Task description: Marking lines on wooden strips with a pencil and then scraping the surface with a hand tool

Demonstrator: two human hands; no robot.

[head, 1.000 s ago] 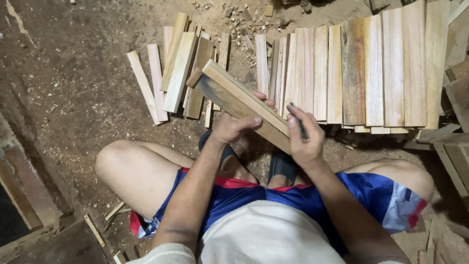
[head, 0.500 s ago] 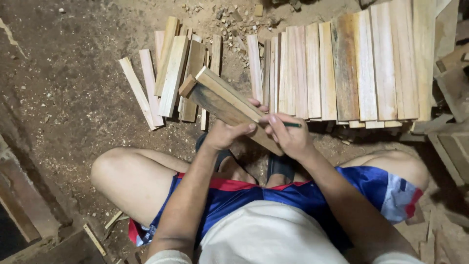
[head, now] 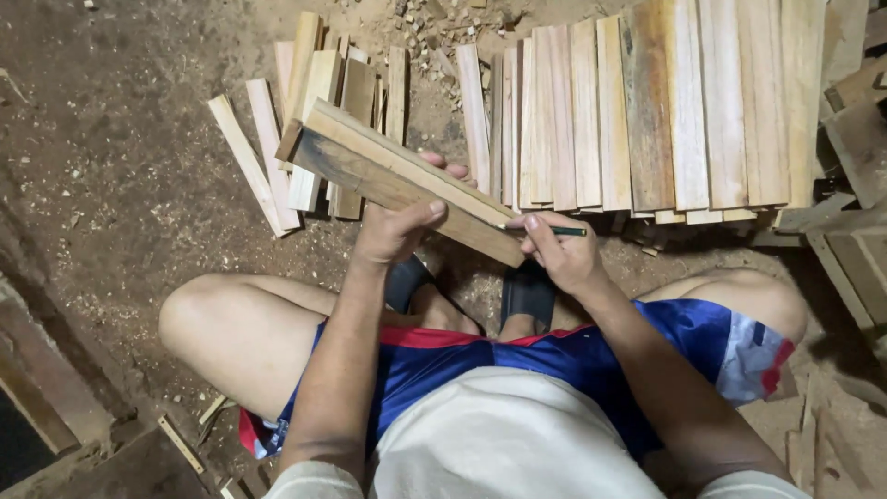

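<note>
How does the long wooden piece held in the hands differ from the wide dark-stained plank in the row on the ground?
The long pale wooden piece is lifted and slanted, in the grip of the left hand; the wide dark-stained plank lies flat in the row. The held piece is narrower. A green pencil in the right hand meets the held piece; nothing touches the plank's top. Both are straight sawn wood.

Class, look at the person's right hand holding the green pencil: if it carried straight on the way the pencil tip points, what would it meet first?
Most likely the wooden slat held in the left hand; the pencil in the right hand already seems to touch it.
</note>
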